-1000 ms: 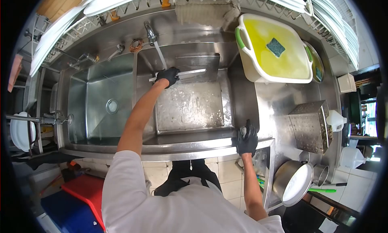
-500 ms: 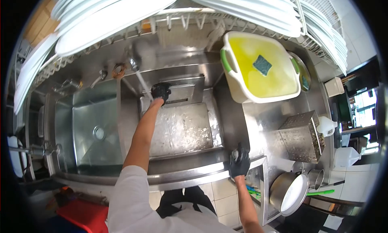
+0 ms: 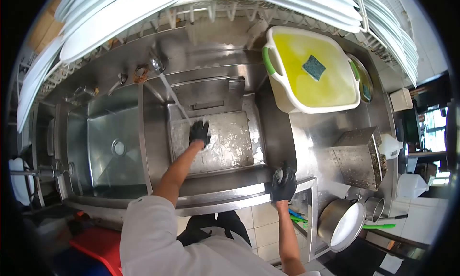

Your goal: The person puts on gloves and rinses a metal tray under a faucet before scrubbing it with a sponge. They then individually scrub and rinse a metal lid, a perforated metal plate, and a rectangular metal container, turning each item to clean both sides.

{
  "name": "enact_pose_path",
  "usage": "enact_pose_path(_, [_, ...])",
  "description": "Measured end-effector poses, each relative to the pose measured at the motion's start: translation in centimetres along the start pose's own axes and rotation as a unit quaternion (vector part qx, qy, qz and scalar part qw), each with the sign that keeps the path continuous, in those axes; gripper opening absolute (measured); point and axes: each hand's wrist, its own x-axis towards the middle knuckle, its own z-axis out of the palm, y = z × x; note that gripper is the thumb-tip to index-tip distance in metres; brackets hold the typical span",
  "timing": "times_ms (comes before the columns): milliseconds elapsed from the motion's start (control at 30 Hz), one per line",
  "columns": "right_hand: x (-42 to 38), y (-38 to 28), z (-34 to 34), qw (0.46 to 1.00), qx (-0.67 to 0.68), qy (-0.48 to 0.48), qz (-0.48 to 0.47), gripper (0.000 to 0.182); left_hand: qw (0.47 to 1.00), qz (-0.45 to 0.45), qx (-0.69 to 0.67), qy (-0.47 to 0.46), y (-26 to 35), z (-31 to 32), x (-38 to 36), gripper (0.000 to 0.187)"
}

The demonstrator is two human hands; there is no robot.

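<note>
My left hand (image 3: 199,133), in a black glove, is over a flat metal panel (image 3: 230,142) in the right sink basin, its fingers spread and holding nothing. Water from the tap (image 3: 157,64) runs down just beside it. Behind, a second metal panel (image 3: 203,91) with a slot leans against the basin's back wall. My right hand (image 3: 284,184), also gloved in black, rests at the sink's front rim (image 3: 244,200) near the right corner. Its fingers are curled around a small greyish thing that I cannot make out.
A white tub (image 3: 311,107) of yellow liquid, with a green sponge (image 3: 314,67) in it, stands at the back right. A box grater-like metal box (image 3: 357,156) and a pot (image 3: 330,223) are at right. White plates (image 3: 110,24) fill the rack above; another basin (image 3: 108,146) lies left.
My left hand has come from the leaning panel toward me, down over the flat panel, and its fingers have spread. My right hand stays at the front rim. The view has shifted slightly.
</note>
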Motion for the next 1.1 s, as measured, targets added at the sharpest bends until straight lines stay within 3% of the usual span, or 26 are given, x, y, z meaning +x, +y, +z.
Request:
enact_pose_path(33, [0.2, 0.0, 0.0, 1.000, -0.001, 0.007, 0.009, 0.062, 0.999, 0.008, 0.012, -0.048, -0.9, 2.3, -1.7, 0.073])
enact_pose_path(67, [0.6, 0.1, -0.1, 1.000, 0.010, 0.010, -0.007, 0.063, 0.998, 0.006, 0.055, -0.039, -1.3, 3.7, -3.8, 0.056])
enact_pose_path(100, [0.4, 0.0, -0.3, 1.000, 0.020, 0.016, -0.012, 0.064, 0.980, -0.055, 0.068, -0.176, -0.6, 1.8, -5.1, 0.052])
enact_pose_path(133, [0.2, -0.7, -0.8, 0.999, -0.010, -0.005, 0.036, 0.065, 0.956, -0.118, 0.107, -0.247, -1.4, 3.5, -5.8, 0.050])
enact_pose_path(200, [-0.1, 0.3, -0.4, 0.999, 0.007, -0.009, 0.031, 0.070, 0.928, -0.264, 0.025, -0.260, -4.8, 8.2, -7.9, 0.046])
enact_pose_path(233, [-0.2, 0.3, -0.9, 0.998, 0.010, -0.036, 0.044, 0.071, 0.919, -0.287, 0.007, -0.272, -6.1, 9.4, -8.6, 0.045])
enact_pose_path(667, [-0.6, 0.4, -1.3, 0.994, 0.006, -0.079, 0.079, 0.064, 0.915, -0.275, 0.049, -0.293, -6.1, 11.8, -10.5, 0.044])
enact_pose_path(767, [-0.6, 0.5, -1.2, 0.999, 0.017, -0.006, 0.038, 0.071, 0.919, -0.261, 0.051, -0.291, -5.5, 13.0, -10.0, 0.044])
enact_pose_path(1000, [-0.5, 0.7, -0.9, 0.999, 0.009, -0.007, 0.052, 0.066, 0.923, -0.244, 0.055, -0.293, -3.6, 13.0, -9.9, 0.043])
enact_pose_path(1100, [-0.8, 0.7, -0.6, 0.995, 0.007, -0.056, 0.084, 0.067, 0.922, -0.240, 0.060, -0.297, -3.5, 13.6, -10.2, 0.042])
